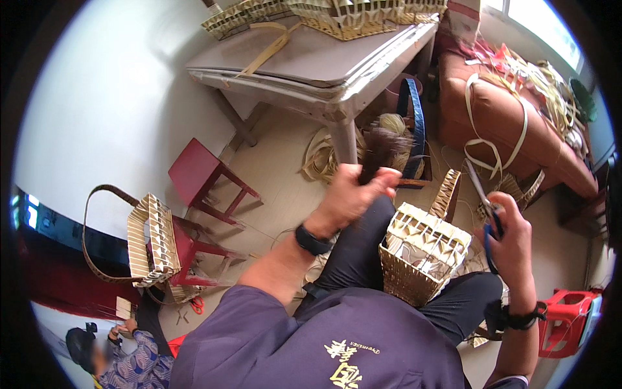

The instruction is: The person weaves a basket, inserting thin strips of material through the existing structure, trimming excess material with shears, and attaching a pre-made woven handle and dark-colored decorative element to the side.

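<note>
A woven basket (424, 259) of pale and golden strips rests between my thighs, its arched handle (446, 194) rising at the far side. Beyond it to the left, my left hand (350, 198) is closed around a dark brown bristly bundle (384, 152), smeared by motion; I cannot tell whether it is a brush or loose fibres. My right hand (513, 236) holds a pair of scissors (479, 185) to the right of the basket, blades pointing up and away, with a blue handle loop below the fingers. Neither hand touches the basket.
A table (285, 55) stands ahead with woven baskets (350, 18) on it. To the left are a dark red stool (201, 172) and another handled basket (154, 240). A co-worker (133, 353) sits lower left. Strips drape over a brown sofa (499, 113); a red plastic stool (562, 324) stands right.
</note>
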A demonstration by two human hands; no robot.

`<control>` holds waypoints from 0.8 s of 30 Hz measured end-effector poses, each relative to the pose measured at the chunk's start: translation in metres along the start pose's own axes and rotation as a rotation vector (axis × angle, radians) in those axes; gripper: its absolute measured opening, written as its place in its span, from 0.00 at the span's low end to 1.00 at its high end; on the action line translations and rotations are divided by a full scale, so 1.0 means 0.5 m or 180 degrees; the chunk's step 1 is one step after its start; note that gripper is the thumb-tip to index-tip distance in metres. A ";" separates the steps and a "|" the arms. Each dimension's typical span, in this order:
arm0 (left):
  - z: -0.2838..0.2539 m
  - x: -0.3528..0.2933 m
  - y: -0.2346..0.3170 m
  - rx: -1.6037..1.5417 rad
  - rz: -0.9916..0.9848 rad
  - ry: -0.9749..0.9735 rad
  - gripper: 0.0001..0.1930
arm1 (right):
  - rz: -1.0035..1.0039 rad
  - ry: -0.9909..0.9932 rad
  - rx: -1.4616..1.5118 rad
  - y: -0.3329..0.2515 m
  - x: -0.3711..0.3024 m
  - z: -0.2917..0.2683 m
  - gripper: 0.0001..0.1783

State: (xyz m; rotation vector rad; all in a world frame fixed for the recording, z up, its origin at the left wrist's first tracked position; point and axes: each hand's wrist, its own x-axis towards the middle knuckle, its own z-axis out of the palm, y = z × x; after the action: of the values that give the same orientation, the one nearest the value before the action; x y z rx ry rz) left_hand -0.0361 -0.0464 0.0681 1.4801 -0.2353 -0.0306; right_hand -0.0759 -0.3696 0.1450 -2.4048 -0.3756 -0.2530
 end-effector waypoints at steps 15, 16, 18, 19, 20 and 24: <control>-0.017 0.066 0.142 0.2392 0.2629 0.1229 0.11 | -0.1229 0.0504 0.0510 -0.078 0.049 0.200 0.46; -0.046 0.080 0.170 0.2852 0.2885 0.1434 0.12 | -0.1160 0.0533 0.0464 -0.062 0.039 0.191 0.44; -0.088 0.128 0.209 0.3549 0.3127 0.1634 0.16 | -0.0984 0.0573 0.0360 -0.029 0.010 0.167 0.40; -0.111 0.153 0.223 0.3865 0.3179 0.1723 0.18 | -0.0929 0.0567 0.0377 -0.008 -0.002 0.168 0.38; -0.141 0.182 0.224 0.4167 0.3113 0.1814 0.18 | -0.0902 0.0544 0.0445 0.015 -0.008 0.177 0.37; -0.229 0.331 0.174 0.4697 0.2801 0.1858 0.18 | -0.0711 0.0191 0.0519 0.051 -0.056 0.183 0.26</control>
State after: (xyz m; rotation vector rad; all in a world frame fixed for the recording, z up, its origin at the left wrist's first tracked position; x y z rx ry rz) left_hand 0.1348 0.0470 0.1687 2.5727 -0.4449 1.5513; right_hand -0.0859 -0.3336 0.0531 -2.1908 -0.6144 -0.3787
